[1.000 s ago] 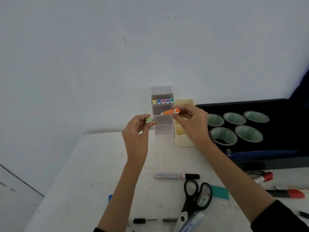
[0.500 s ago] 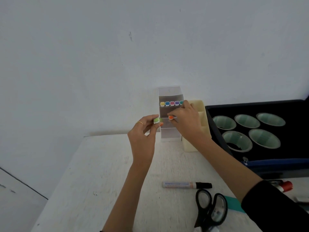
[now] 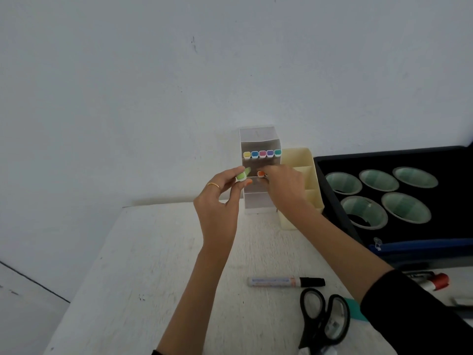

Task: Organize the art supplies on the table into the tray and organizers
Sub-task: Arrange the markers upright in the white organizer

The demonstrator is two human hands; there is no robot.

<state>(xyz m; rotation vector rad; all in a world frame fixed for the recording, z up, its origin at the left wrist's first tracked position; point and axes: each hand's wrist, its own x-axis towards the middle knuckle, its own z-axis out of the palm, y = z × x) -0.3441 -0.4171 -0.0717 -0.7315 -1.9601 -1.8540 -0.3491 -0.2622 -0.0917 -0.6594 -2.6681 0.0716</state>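
Observation:
A clear tiered marker organizer (image 3: 259,201) stands at the table's far edge against the wall. Several coloured marker ends show in its top shelf. My right hand (image 3: 284,190) pinches an orange marker (image 3: 260,173) whose body lies inside the organizer's middle shelf, only its end cap showing. My left hand (image 3: 220,206) grips a green marker (image 3: 242,175) between thumb and fingers just left of that shelf's opening. A cream desk organizer (image 3: 302,162) stands to the right of the clear one, partly hidden by my right hand.
A black tray (image 3: 384,160) with several round green-lined cups sits at the right. On the white table (image 3: 143,252) lie a black-capped white marker (image 3: 285,281), black scissors (image 3: 323,319), a teal item (image 3: 354,310) and a red-capped marker (image 3: 435,281).
My right hand has brought the orange marker from in front of the organizer into its middle shelf. My left hand has moved the green marker up to the shelf's left side.

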